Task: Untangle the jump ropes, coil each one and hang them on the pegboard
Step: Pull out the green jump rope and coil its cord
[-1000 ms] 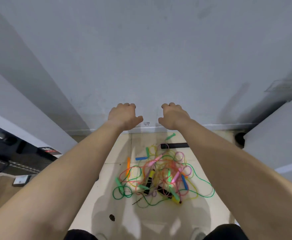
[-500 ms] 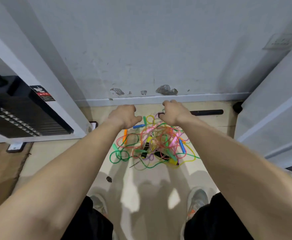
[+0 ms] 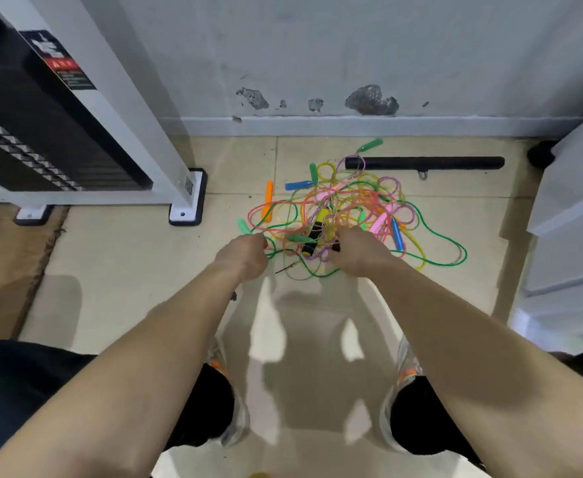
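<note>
Right, both arms are stretched out and down toward the floor. The left hand [image 3: 245, 251] sits knuckles-up at the near left edge of the pile. Its fingers are curled under and out of sight, just where a loop of green rope [image 3: 438, 232] passes, so I can't tell whether it has hold of that cord. The right hand [image 3: 360, 250] is just beside it, fingers tucked into the near side of the heap close to a black and yellow handle [image 3: 317, 231]. The grip is hidden there too, so no call on that one either.

The jump ropes [image 3: 345, 201] lie in one knotted heap on the tiled floor [image 3: 127, 270], straight ahead of the hands, with pink, orange, yellow, purple and green cords crossing each other. The green one swings wide to the right. An orange handle [image 3: 268, 201] and a blue handle [image 3: 298, 184] poke out on the far left, and a green handle [image 3: 371, 145] lies nearest the skirting.

Behind the pile a black bar [image 3: 428, 163] lies along the wall [image 3: 317, 46], which has chipped paint low down. Off to the left stands a white machine frame [image 3: 138, 108] with a black weight stack [image 3: 41, 146]. Down below are grey shoes [image 3: 405, 360] and black-clad knees [image 3: 417, 415].
</note>
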`<state>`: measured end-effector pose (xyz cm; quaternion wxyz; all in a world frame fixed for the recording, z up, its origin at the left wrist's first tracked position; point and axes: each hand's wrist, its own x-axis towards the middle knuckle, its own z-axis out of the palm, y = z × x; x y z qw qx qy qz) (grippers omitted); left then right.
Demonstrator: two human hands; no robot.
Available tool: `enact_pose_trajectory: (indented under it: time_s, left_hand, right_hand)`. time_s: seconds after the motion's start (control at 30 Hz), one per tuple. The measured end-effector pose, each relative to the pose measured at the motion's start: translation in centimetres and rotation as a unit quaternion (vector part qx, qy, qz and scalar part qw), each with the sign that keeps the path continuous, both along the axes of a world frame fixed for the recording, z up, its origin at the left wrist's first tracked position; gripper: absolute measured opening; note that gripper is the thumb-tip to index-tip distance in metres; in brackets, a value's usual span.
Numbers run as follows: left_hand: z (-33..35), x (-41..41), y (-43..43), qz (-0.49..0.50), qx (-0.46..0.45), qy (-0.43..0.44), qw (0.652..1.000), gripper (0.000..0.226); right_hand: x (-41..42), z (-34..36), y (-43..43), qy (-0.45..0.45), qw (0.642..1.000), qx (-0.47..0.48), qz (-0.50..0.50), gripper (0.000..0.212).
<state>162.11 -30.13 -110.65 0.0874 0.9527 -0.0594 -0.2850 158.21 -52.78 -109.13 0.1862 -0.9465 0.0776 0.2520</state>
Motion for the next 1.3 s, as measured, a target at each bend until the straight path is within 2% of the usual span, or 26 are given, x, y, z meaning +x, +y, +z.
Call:
enact_pose_trajectory:
  time_s: [0.27,0.4,0.57,0.7,0.83,1.0,1.13,1.23,1.3]
  left_hand:
    - [-10.3,2.7,1.6,0.057,0.004,0.067,0.996,0.036]
    - [-14.6,5.4,1.4,0.151,-0.027,0.028,0.988,0.035]
    - [-19.7,8.8,1.5,0.3,-0.102,-0.009,0.948,0.032]
    - [-22.2,9.7,1.9,0.32,-0.097,-0.007,0.942,0.046]
    - [-22.8,9.1,1.9,0.32,-0.097,0.003,0.943,0.043]
    - [-18.5,7.5,2.1,0.304,-0.109,0.043,0.946,0.042]
    - [-10.8,6.6,2.7,0.247,-0.167,0.155,0.942,0.021]
    - [-4.1,5.8,2.7,0.177,-0.208,0.182,0.945,0.031]
    - [-0.1,5.1,2.6,0.172,-0.27,0.183,0.93,0.034]
  right_hand:
    - [2.8,-10.8,3.1,0.097,0.993,0.045,0.044,0.045]
    - [3.5,-15.5,4.5,0.141,0.987,0.078,0.019,0.049]
    - [4.1,-19.4,5.8,0.159,0.98,0.121,-0.009,0.045]
    - [4.2,-21.3,5.9,0.166,0.976,0.141,-0.026,0.039]
    - [4.1,-21.4,5.4,0.175,0.972,0.15,-0.047,0.038]
    - [4.1,-18.0,5.0,0.158,0.97,0.17,-0.069,0.038]
    - [4.1,-13.0,4.6,0.12,0.972,0.187,-0.076,0.043]
    - [3.4,-8.4,4.7,0.09,0.965,0.234,-0.074,0.053]
    - [2.8,-5.6,4.8,0.055,0.966,0.249,-0.043,0.066]
